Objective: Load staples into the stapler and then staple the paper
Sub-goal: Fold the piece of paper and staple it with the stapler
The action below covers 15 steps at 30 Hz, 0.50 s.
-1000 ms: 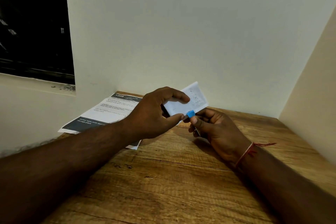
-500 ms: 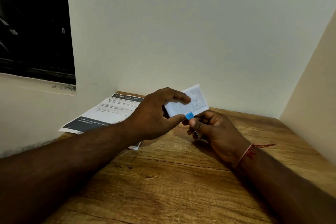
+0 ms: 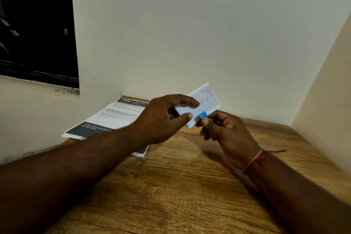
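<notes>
Pale plastered walls [image 3: 190, 34] close off a wood-grain worktop [image 3: 180, 186] on its far and right sides. A dark window opening [image 3: 36, 24] sits in the left wall above a ledge. One printed sheet [image 3: 117, 116] with dark header bands lies flat at the far left corner of the worktop, its near edge partly covered by the left forearm. Both hands are held up over the far middle of the worktop. The left hand [image 3: 163, 118] holds a small white paper slip [image 3: 207, 99] by its left end, with the forefinger curled over the upper edge and the thumb pressed to the near face. The slip is tilted, its right end higher and toward the far wall. Several small dark marks show on its right half; whether they are staples or print cannot be told. The right hand [image 3: 228, 133] is curled round a blue stapler [image 3: 202, 115], thumb on top and fingers folded beneath. Only the blue front end is in clear sight, with a pale sliver of the body showing between the fingers. That blue end meets the lower edge of the slip, just beside the left thumb tip. Whether the stapler is pressed closed on the paper cannot be told. A red thread [image 3: 254, 159] is tied round the right wrist, its loose ends trailing to the right.
</notes>
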Available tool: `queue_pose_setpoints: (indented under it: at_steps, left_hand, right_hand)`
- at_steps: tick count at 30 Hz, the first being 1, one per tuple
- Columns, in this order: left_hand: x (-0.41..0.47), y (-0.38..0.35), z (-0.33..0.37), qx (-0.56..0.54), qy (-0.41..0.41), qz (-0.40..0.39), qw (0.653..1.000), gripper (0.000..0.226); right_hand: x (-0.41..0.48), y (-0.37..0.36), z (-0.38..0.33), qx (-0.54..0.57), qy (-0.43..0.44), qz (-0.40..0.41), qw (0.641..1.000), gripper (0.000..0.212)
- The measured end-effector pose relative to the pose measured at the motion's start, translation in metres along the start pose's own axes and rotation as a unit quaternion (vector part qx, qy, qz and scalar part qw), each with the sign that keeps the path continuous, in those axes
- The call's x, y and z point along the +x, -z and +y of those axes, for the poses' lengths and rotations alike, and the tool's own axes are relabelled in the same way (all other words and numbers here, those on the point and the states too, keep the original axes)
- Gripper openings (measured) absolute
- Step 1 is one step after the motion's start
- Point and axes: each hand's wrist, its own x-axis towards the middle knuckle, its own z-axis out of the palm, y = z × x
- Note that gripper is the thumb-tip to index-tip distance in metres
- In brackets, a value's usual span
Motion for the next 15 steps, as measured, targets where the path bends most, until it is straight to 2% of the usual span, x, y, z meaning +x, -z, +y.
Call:
queue_pose_setpoints:
  at_steps: [6, 11, 15]
  left_hand:
    - [0.001, 0.002, 0.000, 0.005, 0.001, -0.012, 1.000, 0.027]
    - [0.002, 0.002, -0.001, -0.006, 0.008, -0.008, 1.000, 0.026]
    - [0.004, 0.000, -0.005, -0.048, 0.019, 0.005, 0.999, 0.029]
  right_hand:
    - [0.002, 0.003, 0.002, 0.012, -0.007, 0.012, 1.000, 0.017]
    - [-0.001, 0.004, 0.008, 0.086, -0.032, -0.024, 0.995, 0.045]
    - [-0.003, 0.002, 0.012, 0.113, -0.037, -0.062, 0.991, 0.049]
